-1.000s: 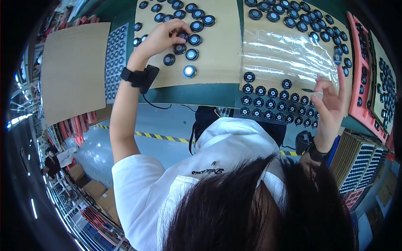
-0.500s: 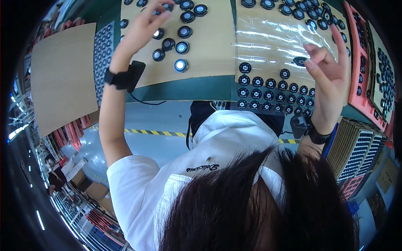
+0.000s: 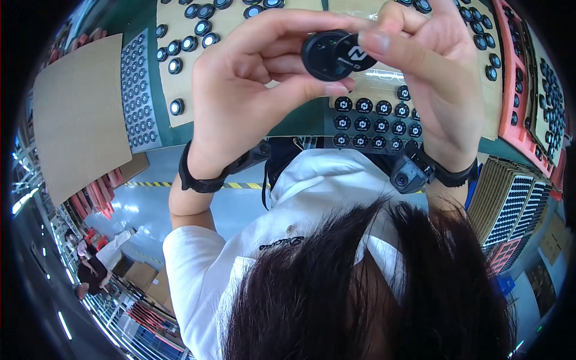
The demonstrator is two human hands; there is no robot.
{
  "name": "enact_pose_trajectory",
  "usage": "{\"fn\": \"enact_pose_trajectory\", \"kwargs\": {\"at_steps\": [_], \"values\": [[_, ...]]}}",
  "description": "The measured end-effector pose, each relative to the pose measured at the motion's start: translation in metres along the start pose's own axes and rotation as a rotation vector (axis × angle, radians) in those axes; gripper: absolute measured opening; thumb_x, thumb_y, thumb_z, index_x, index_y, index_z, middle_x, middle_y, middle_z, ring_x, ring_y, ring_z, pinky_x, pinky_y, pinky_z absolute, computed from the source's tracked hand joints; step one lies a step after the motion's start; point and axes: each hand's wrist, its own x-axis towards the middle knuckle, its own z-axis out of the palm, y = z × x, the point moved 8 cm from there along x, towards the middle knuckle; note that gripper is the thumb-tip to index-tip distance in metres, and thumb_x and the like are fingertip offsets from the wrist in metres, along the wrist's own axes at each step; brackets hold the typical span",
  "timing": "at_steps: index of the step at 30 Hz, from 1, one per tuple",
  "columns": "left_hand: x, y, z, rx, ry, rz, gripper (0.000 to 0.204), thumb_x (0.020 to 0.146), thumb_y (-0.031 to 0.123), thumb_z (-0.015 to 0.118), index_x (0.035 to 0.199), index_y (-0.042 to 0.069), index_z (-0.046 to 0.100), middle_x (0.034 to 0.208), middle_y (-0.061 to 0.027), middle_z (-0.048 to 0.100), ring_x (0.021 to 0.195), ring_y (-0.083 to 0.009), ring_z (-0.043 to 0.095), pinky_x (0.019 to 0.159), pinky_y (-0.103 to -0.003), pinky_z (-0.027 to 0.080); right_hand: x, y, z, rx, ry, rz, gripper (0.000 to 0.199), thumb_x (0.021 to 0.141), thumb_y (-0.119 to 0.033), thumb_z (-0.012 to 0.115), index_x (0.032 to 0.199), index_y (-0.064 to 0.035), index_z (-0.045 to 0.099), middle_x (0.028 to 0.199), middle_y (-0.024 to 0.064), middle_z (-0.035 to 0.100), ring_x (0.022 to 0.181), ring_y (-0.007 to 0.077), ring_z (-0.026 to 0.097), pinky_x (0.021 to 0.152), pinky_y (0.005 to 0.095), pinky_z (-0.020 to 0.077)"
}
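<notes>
Both hands, apart over the worktop a second ago, are now meeting near the camera, left hand (image 3: 252,90) gripping a black round disc (image 3: 327,55) while right hand (image 3: 435,78) is pressing a sticker (image 3: 355,53) onto it.

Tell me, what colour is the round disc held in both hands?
Black, seen in the head view: the disc.

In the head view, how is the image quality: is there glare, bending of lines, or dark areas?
Head view: even bright light; the black disc between left hand and right hand is sharp. Glare on the clear plastic sheet. Fisheye bends the cardboard sheet edges. Corners are black.
</notes>
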Motion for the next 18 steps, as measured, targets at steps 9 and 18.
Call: {"fn": "enact_pose_trajectory", "kwargs": {"at_steps": [9, 18], "values": [[0.001, 0.008, 0.004, 0.134, -0.009, 0.093, 0.043, 0.070, -0.011, 0.066, 0.110, -0.011, 0.051, 0.102, -0.0208, 0.060, 0.085, -0.0256, 0.065, 0.075, -0.031, 0.056, -0.004, 0.006, -0.001, 0.065, 0.048, 0.098, 0.081, 0.072, 0.015, 0.062, 0.135, 0.0071, 0.012, 0.067, 0.0116, 0.058, 0.065, 0.0202, 0.063, 0.066, 0.0274, 0.0525], [0.002, -0.005, 0.007, -0.224, 0.105, -0.075, 0.045, 0.067, -0.014, 0.067, 0.108, -0.014, 0.050, 0.097, -0.0217, 0.060, 0.085, -0.0236, 0.064, 0.075, -0.032, 0.055, -0.008, 0.011, -0.001, 0.037, 0.060, 0.105, 0.071, 0.075, 0.011, 0.060, 0.133, 0.0061, 0.020, 0.080, 0.0125, 0.058, 0.079, 0.0218, 0.060, 0.075, 0.0299, 0.0488]]}}
